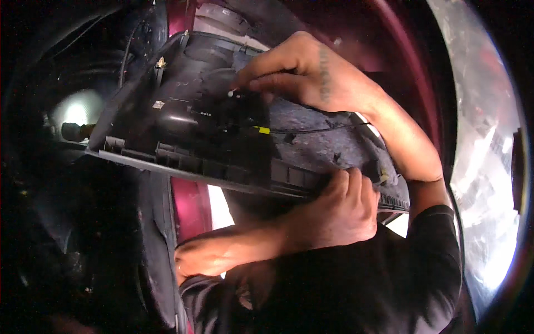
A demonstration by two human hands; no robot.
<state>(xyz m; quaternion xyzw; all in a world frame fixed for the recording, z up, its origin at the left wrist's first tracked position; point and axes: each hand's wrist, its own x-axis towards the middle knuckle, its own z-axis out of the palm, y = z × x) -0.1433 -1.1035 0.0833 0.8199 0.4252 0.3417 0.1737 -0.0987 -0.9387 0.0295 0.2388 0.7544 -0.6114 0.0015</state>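
Note:
My left hand (347,206) comes from the lower left, fingers curled over the lower edge of a black moulded trim panel (203,153). My right hand (286,72) reaches from the right with index finger and thumb pinched beside a small white fastener (230,93) on the panel; what they hold is unclear. Grey felt padding (303,119) covers part of the panel's right side, crossed by a thin black cable with a yellow tip (262,130). Pale metal clips (161,63) sit toward the panel's left end.
Maroon car bodywork (392,42) surrounds the panel at top, with more below it (192,203). The dark car interior (67,217) fills the left, with a dark cylindrical object (75,131) beside a bright spot of light. A shiny pale surface (484,167) runs along the right.

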